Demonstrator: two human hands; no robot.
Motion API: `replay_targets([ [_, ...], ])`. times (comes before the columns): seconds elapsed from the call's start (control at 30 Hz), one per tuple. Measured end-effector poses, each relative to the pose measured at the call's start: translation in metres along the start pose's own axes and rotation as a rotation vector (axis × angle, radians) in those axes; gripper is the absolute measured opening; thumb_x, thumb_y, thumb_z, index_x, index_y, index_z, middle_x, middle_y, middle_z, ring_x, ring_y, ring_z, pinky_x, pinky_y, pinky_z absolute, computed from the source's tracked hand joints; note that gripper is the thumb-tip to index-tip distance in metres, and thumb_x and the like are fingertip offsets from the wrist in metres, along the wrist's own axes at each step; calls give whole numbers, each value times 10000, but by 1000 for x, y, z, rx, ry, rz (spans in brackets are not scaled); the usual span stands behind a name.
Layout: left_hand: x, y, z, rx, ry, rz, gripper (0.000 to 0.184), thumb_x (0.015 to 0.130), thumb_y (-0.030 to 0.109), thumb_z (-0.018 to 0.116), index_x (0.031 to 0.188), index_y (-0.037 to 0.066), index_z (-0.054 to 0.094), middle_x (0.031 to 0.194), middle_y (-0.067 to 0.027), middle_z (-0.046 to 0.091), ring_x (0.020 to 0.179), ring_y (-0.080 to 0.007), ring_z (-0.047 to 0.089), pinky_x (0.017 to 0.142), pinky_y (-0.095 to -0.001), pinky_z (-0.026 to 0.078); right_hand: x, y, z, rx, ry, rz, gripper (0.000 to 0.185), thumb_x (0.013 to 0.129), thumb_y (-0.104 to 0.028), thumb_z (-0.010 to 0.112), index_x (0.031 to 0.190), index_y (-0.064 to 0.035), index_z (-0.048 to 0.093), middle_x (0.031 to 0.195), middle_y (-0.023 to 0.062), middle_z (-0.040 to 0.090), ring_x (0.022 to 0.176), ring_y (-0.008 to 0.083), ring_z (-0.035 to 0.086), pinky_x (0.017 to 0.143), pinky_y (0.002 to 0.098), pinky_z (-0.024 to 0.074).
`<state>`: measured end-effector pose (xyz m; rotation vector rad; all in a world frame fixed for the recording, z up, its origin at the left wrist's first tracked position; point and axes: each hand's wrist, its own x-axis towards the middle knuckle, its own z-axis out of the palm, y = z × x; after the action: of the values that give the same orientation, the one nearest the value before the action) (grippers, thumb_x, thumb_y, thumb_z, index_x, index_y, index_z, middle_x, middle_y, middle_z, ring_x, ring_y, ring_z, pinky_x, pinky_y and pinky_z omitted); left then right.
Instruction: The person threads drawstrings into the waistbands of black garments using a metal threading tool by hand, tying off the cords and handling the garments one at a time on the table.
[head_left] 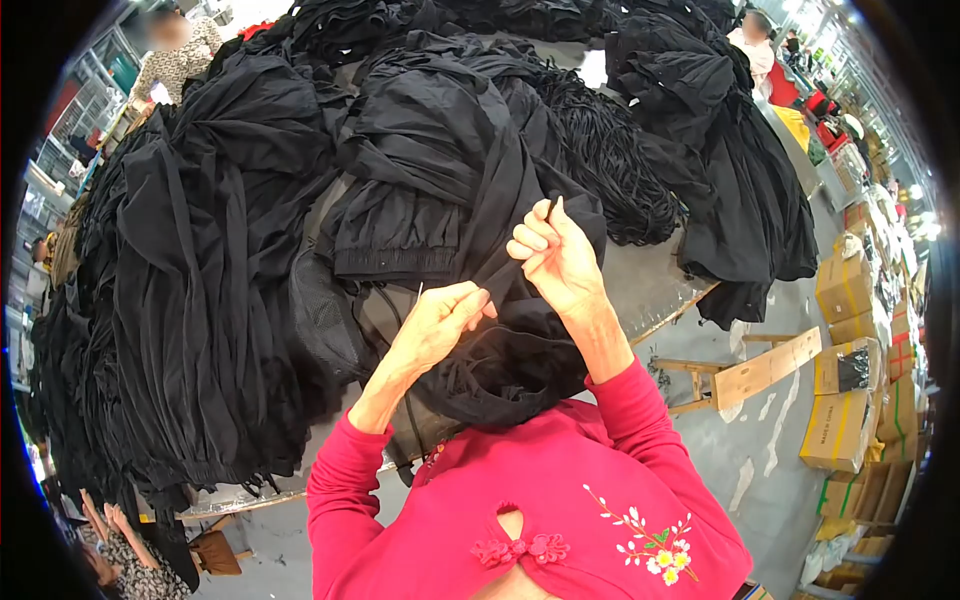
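My left hand (437, 322) is closed, its fingers curled together above the black cloth. A thin, pale, needle-like piece (420, 289) sticks up beside its knuckles. My right hand (562, 262) is raised higher and to the right, thumb and forefinger pinched together. A small dark bit shows between those fingertips, too small to name. Below both hands, a black garment (500, 385) with a rounded opening lies bunched at the table edge against my body. Beyond them lies another black garment (395, 255) with a gathered elastic waistband.
Heaps of black garments (215, 270) cover the left and far table. A bundle of black cords (615, 170) lies behind my right hand. A wooden stool (740, 370) and cardboard boxes (840, 425) stand on the right. Other people (185, 60) are at the table's far left and lower left.
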<state>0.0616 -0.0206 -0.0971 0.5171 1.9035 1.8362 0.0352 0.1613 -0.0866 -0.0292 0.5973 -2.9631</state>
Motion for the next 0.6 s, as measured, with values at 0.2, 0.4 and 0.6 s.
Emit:
replay_targets([
  [0.2,-4,7,2,-144,-109,-129,285,905,252,493,821,0,597,587,70,406,479,-3,288,429,-162,215,-2,-16,-11,54,-67,-30,322,923,-340,402,759,-73,476,569,-45,270,507,74,261,476,216,250],
  [0.4,-21,29,-7,-383,-237,-374,299,905,255,485,805,-9,582,578,62,357,477,-23,272,431,-180,201,-24,-96,9,67,-45,-406,356,883,-271,495,615,-91,345,574,-30,220,498,85,217,422,234,188],
  [0.6,-23,24,3,-74,-324,-249,245,906,207,447,783,17,538,597,57,392,526,-38,319,487,-193,262,-58,-157,-46,-548,363,-424,284,906,-178,444,640,-93,393,554,-16,307,461,86,272,419,240,238],
])
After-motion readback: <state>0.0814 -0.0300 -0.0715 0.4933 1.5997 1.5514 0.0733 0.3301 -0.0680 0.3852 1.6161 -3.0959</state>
